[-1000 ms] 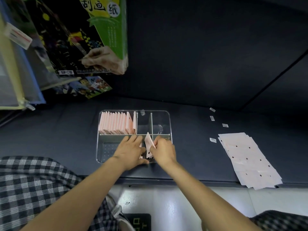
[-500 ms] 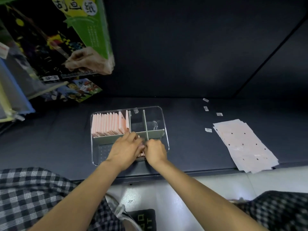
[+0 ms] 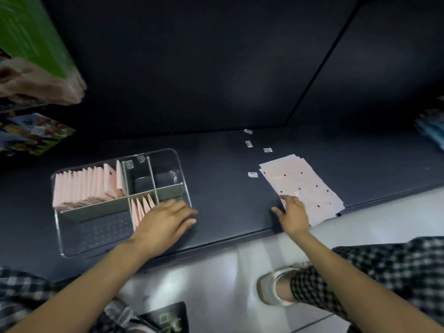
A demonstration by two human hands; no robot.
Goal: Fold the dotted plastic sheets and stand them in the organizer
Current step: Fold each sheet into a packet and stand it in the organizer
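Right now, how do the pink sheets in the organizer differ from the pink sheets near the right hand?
The sheets in the organizer are folded and stand upright in rows; the stack on the shelf is unfolded, larger and flat. The right hand touches only the stack. Both are pale pink.

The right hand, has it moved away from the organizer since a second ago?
Yes. The right hand left the organizer and went right, onto the flat dotted sheets.

The left hand [image 3: 165, 222] covers the near right corner of the clear organizer [image 3: 177, 157] and the lower ends of its front folded sheets [image 3: 141, 207]. A blurred green box [image 3: 31, 37] runs off the top-left edge, its print unreadable.
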